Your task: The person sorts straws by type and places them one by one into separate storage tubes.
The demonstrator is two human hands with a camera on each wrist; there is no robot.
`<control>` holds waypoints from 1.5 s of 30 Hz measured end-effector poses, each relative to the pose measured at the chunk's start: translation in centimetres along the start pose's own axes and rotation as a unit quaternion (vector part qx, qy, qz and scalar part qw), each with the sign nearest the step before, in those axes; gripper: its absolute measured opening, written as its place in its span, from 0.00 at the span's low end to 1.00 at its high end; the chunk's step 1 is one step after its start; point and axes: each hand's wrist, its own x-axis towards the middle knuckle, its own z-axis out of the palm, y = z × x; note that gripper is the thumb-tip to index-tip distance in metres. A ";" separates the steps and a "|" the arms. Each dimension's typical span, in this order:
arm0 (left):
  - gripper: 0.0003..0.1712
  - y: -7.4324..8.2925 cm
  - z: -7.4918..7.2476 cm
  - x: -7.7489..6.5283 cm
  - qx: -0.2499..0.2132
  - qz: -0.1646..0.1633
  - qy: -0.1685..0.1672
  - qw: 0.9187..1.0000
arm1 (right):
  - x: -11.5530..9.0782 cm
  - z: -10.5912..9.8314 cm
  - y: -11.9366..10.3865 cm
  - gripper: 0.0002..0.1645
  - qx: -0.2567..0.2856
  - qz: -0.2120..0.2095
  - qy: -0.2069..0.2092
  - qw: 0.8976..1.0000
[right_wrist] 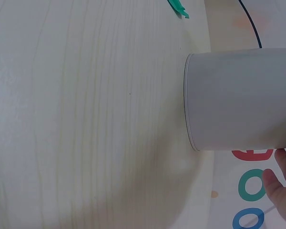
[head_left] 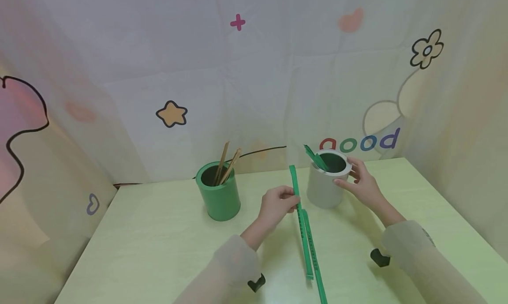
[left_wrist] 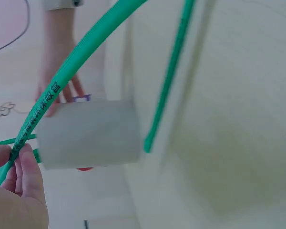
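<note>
My left hand point(head_left: 276, 205) pinches a long, thin green wrapped stick point(head_left: 303, 238) between thumb and fingertips, near its far end. Dark printed characters run along the wrapper point(left_wrist: 52, 90). Beside it a second green wrapped stick point(head_left: 315, 260) lies on the table, pointing toward me. My right hand point(head_left: 363, 185) holds the white cylindrical container point(head_left: 323, 191) at its right side near the rim, thumb toward the front. The container stands upright, and green wrapped sticks point(head_left: 316, 157) poke out over its left rim. In the right wrist view, fingertips point(right_wrist: 271, 179) show at the container's edge.
A green cylindrical container point(head_left: 222, 202) stands to the left with several thin wooden sticks point(head_left: 228, 165) leaning in it. Both containers are near the back edge of the pale wooden table point(head_left: 158, 233). Behind the table hangs a printed cloth point(head_left: 254, 96), with more cloth at both sides.
</note>
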 end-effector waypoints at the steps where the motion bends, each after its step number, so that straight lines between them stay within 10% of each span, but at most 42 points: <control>1: 0.09 0.6 0.0 0.1 -0.013 0.001 0.004 1.000 | 0.0 0.0 0.0 0.50 0.001 0.001 0.000 1.000; 15: 0.12 7.0 -0.5 1.7 -0.128 0.095 0.120 0.980 | 0.0 0.1 0.0 0.49 0.007 -0.017 0.002 1.000; 28: 0.11 8.1 -0.1 3.1 -0.130 0.111 0.216 0.961 | 0.0 0.1 0.0 0.51 0.004 -0.001 0.001 1.000; 45: 0.08 6.3 2.9 4.3 -0.024 0.087 0.184 0.979 | 0.0 0.1 0.1 0.52 0.002 0.003 0.002 1.000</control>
